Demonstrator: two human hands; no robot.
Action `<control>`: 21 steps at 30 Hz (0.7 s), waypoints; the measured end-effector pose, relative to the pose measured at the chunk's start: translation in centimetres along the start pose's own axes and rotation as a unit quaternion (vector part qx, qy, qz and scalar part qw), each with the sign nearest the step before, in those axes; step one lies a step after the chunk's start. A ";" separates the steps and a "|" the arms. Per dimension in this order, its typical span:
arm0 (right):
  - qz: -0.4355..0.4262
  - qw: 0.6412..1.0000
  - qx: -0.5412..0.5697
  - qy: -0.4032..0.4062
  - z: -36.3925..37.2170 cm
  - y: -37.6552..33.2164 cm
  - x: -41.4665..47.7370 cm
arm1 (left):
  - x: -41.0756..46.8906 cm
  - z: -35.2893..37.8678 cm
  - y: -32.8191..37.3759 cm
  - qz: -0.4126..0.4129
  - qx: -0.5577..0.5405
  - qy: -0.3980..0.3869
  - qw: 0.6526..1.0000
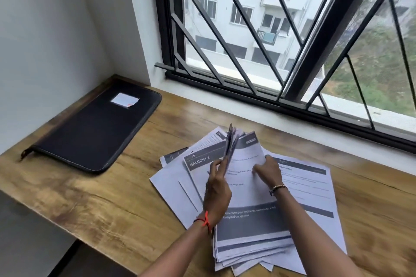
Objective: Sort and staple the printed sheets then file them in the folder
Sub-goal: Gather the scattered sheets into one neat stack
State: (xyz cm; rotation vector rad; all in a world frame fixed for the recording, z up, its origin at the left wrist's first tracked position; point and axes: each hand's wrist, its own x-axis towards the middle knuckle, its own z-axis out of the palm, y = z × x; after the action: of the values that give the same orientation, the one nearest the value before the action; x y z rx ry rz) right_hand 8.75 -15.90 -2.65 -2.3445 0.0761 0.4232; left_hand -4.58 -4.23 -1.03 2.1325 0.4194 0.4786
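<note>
While we sort, the printed sheets (247,222) lie in a loose, skewed pile by the desk's (112,198) front edge, right of centre. Left grip (217,191) pinches a raised bunch of pages. Right grip (269,172) curls onto the top sheet; pinch or press, can't tell. Best read each header, e.g. "BALCONY 3", & keep edges squared. Folder (94,128) lies closed at the far left corner, well apart. No stapler in view.

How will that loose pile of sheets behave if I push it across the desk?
The pile of sheets would probably fan out rather than slide whole: its edges are already staggered and no staple shows. Single sheets are likely floppy; those the left hand lifts curve upward. The desk looks smooth, so bottom sheets may slip.
</note>
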 end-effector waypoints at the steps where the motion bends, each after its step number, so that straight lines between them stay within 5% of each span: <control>1: 0.006 1.000 0.008 0.005 -0.5 0.2 -0.3 | 0.0 0.2 0.5 0.014 -0.012 -0.006 1.000; 11: -0.029 0.999 0.032 0.022 -2.6 0.8 -1.1 | 0.1 1.0 -0.3 -0.269 -0.083 0.019 0.959; 21: -0.081 0.995 -0.037 -0.033 -0.2 -1.6 -0.2 | 0.0 -0.9 -2.9 -0.367 -0.075 -0.007 0.927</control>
State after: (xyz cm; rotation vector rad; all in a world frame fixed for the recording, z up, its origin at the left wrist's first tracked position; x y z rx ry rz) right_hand 8.89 -14.89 -1.33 -2.3857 -0.1627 0.4286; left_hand -5.36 -2.03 -2.91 1.6661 1.0780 0.0547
